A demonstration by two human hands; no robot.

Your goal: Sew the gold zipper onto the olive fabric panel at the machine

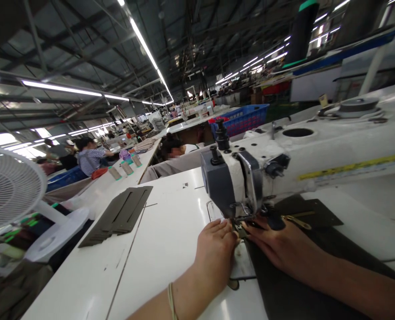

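My left hand (pixel 215 253) and right hand (pixel 280 246) lie flat, grip loose and holding nothing, pressing the dark fabric (pixel 284 284) on the white table (pixel 164 249) under the sewing machine (pixel 247 178) needle.

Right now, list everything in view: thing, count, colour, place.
sewing machine: one, white with a grey head, right of centre on the table
dark fabric: one piece, dark grey-green, under the machine and the right hand
stack of cut pieces: one fanned pile, dark grey, left part of the table
table: one, white, foreground
fan: one, white, far left
basket: one, blue, behind the machine
other people: several, one in a striped top, at benches to the left and behind
ceiling lights: many strips, white, overhead
left hand: one, bare, thin band at the wrist, fingers at the needle area
right hand: one, bare, flat on the dark fabric beside the presser foot
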